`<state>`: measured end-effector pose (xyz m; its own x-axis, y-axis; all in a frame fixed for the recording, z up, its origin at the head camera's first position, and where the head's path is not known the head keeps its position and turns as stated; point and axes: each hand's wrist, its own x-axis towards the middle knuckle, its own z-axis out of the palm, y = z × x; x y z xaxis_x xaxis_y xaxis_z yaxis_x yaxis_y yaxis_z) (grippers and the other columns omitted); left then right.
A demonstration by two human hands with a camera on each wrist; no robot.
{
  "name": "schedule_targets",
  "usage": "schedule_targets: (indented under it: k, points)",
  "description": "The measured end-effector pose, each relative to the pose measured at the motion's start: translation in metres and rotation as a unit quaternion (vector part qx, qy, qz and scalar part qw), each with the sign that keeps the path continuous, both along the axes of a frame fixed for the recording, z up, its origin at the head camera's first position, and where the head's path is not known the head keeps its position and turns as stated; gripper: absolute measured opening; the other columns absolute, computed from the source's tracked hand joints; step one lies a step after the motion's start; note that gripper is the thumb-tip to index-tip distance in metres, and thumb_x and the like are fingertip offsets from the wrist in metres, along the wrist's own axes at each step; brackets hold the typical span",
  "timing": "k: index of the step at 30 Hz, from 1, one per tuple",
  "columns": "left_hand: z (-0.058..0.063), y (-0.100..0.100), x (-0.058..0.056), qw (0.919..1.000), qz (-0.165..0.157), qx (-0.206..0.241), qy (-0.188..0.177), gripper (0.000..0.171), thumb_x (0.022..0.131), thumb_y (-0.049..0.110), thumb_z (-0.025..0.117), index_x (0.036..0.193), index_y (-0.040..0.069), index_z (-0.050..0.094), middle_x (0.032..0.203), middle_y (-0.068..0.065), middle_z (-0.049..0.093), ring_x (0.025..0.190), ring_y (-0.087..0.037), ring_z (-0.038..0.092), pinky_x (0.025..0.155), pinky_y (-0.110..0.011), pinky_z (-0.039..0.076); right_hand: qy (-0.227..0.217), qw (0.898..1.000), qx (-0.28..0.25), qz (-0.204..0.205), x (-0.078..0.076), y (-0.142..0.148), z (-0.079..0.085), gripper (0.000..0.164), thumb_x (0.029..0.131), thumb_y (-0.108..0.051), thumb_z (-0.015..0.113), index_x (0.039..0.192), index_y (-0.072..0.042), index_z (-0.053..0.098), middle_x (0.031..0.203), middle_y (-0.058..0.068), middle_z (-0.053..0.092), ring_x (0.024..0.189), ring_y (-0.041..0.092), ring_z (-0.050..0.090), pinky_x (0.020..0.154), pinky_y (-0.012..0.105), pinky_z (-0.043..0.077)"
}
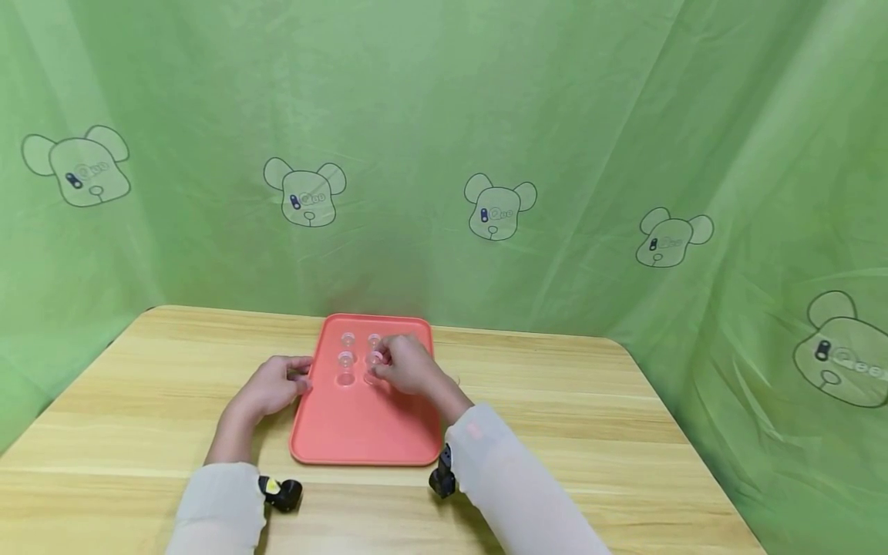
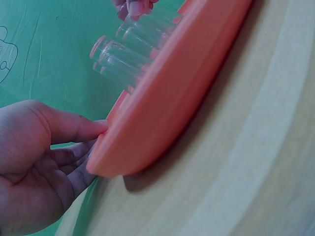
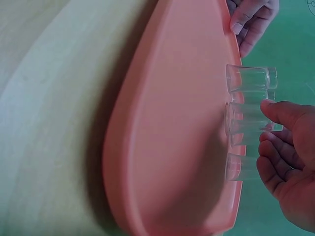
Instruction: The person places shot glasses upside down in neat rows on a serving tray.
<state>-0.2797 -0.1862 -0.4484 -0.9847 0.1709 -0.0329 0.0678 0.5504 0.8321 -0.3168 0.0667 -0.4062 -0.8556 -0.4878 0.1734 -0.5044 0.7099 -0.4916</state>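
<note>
A coral-red tray [image 1: 364,432] lies on the table with several small clear cups [image 1: 345,370] standing upright near its far half. At the tray's left edge, my left hand [image 1: 276,383] holds the rim, the thumb on top and the fingers along the outer side. My right hand [image 1: 409,366] reaches over the tray from the right. Its thumb and fingers pinch the upper part of one clear cup [image 3: 247,117], as the right wrist view shows. Another clear cup [image 3: 251,78] stands beside it. In the head view my right hand partly covers the cup it holds.
The wooden table [image 1: 555,432] carries the tray. A green curtain [image 1: 416,116] with printed bear faces hangs behind and at both sides. A black wrist camera [image 1: 280,493] sits at the left sleeve, another black wrist camera [image 1: 442,478] at the right.
</note>
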Motion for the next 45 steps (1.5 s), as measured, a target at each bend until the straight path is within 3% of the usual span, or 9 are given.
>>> schedule_targets:
  k: [17,25,32,45]
  points:
    - [0.0,0.0,0.001,1.0,-0.001,-0.005,0.004,0.048,0.094,-0.001,0.062,0.14,-0.014,0.052,0.124,-0.026,0.067,0.11,-0.033,0.065,0.094,-0.044,0.056,0.004,1.0,0.015,-0.006,0.0,0.0,-0.001,0.005,0.092,-0.009,0.075,0.094,-0.005,0.073,0.081,-0.002,0.067,0.073,0.009,0.059,0.066,0.02,0.051]
    - [0.001,0.001,0.002,1.0,0.0,-0.001,0.002,0.049,0.094,-0.002,0.062,0.14,-0.014,0.052,0.122,-0.026,0.067,0.108,-0.032,0.066,0.093,-0.044,0.057,-0.006,1.0,0.006,-0.003,0.001,0.006,0.004,0.016,0.092,-0.008,0.072,0.107,-0.002,0.075,0.085,0.001,0.067,0.077,0.012,0.058,0.069,0.023,0.05]
    - [0.002,0.0,0.001,1.0,0.0,-0.005,0.003,0.048,0.094,-0.002,0.062,0.14,-0.014,0.052,0.123,-0.026,0.067,0.109,-0.033,0.065,0.093,-0.043,0.056,-0.013,1.0,-0.001,0.0,0.0,0.017,0.015,0.031,0.092,-0.01,0.075,0.119,0.005,0.071,0.104,0.013,0.073,0.094,0.02,0.066,0.085,0.031,0.056]
    - [0.001,0.0,0.001,1.0,-0.001,-0.002,0.002,0.049,0.094,-0.002,0.061,0.141,-0.014,0.052,0.122,-0.026,0.067,0.11,-0.034,0.065,0.093,-0.044,0.056,-0.003,1.0,0.002,-0.008,0.001,0.052,0.028,0.039,0.094,-0.021,0.075,0.124,0.002,0.07,0.112,0.014,0.072,0.1,0.024,0.067,0.089,0.036,0.057]
